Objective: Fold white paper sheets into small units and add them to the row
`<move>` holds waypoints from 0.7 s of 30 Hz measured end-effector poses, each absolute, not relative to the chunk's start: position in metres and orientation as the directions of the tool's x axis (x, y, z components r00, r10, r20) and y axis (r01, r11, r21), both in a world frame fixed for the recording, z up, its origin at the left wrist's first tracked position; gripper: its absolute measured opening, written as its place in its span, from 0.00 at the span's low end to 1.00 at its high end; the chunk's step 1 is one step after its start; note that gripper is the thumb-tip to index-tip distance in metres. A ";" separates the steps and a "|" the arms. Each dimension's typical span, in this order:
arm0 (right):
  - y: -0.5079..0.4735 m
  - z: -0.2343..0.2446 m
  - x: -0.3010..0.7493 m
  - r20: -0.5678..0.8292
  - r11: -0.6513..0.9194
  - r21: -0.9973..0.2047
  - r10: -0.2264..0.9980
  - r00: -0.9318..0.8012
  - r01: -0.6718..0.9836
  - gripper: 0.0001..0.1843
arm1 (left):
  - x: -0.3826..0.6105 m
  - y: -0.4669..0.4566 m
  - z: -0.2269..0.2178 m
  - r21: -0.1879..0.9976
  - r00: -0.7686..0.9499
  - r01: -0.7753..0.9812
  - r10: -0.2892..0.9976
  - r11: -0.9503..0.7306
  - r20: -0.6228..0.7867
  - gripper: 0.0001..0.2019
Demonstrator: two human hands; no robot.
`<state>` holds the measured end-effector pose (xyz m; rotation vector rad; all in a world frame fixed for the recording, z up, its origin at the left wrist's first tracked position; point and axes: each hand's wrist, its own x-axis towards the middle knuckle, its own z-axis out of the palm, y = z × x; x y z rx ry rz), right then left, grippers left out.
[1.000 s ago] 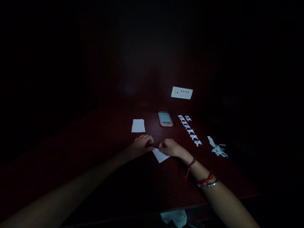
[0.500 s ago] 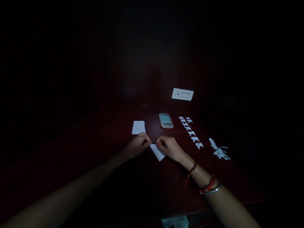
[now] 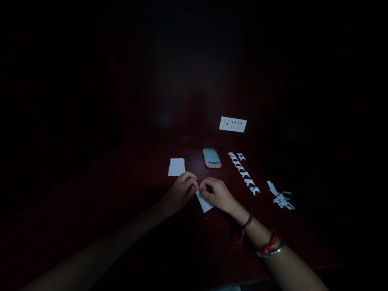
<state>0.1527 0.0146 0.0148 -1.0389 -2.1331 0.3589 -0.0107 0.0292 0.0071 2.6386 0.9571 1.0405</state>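
Note:
The scene is very dark. My left hand (image 3: 180, 192) and my right hand (image 3: 216, 193) meet fingertip to fingertip over a small white sheet of paper (image 3: 204, 202) lying on the dark red table (image 3: 127, 190). Both hands pinch the paper's upper edge, fingers curled. The sheet's lower corner sticks out between my wrists. My right wrist wears red threads and a metal bangle (image 3: 269, 247).
A second white paper piece (image 3: 176, 167) lies just beyond my left hand. A phone (image 3: 211, 157) rests behind the hands. To the right run a row of cut white paper shapes (image 3: 244, 173) and a heap of white scraps (image 3: 281, 196). A white socket plate (image 3: 233, 124) sits on the wall.
Both hands have drawn closer together over the paper, now touching at the fingertips. The view has tilted slightly, so everything sits lower in the picture.

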 end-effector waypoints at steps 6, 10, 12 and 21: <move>0.014 0.021 0.160 0.419 0.607 -0.566 0.795 -0.439 0.559 0.03 | -0.016 0.034 0.009 0.399 0.507 0.506 0.638 -0.765 0.580 0.06; 0.017 0.026 0.169 0.308 0.538 -0.620 0.836 -0.454 0.570 0.03 | -0.021 0.036 0.013 0.446 0.483 0.523 0.684 -0.726 0.547 0.06; 0.018 0.027 0.172 0.273 0.517 -0.638 0.844 -0.461 0.570 0.03 | -0.022 0.037 0.012 0.458 0.485 0.528 0.697 -0.715 0.528 0.06; 0.021 0.028 0.181 0.399 0.565 -0.614 0.825 -0.401 0.551 0.04 | -0.027 0.043 0.005 0.466 0.467 0.538 0.709 -0.702 0.528 0.07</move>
